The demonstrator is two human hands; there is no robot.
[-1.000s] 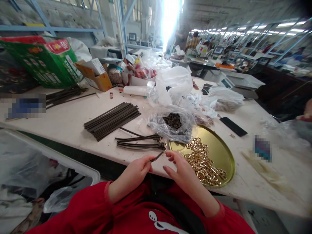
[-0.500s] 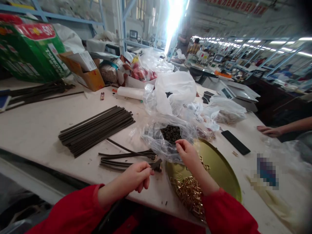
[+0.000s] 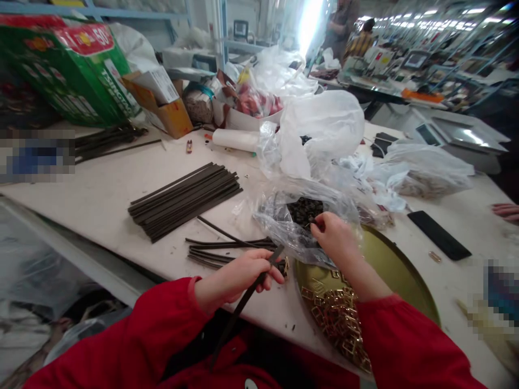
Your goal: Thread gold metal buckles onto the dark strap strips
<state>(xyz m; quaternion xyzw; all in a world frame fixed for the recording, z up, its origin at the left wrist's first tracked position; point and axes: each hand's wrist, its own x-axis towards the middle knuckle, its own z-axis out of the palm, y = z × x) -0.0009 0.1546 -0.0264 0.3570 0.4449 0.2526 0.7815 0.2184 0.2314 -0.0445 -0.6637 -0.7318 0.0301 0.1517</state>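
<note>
Work here looks like it is only a small way in. The left hand (image 3: 243, 273) has its fingers closed tight around one dark strap (image 3: 243, 309), which runs from the table edge down toward the red lap. The right hand (image 3: 334, 235) is in the open mouth of a clear bag (image 3: 275, 227). Its fingertips bend down onto the little dark bits (image 3: 302, 209) inside, but I cannot tell if they pinch one. Just past the left hand lies a small pile (image 3: 227, 249) of straps. Some seem to have a gold piece at the end, so I think those few are done. Farther back on the table (image 3: 101, 200) sits a big stack (image 3: 186, 195) of plain straps, neat and well apart from the hands, so I think these have not been worked on yet. A gold tray (image 3: 405, 275) beside the right arm holds many gold buckles (image 3: 336, 319), so plenty seem left to use.
</note>
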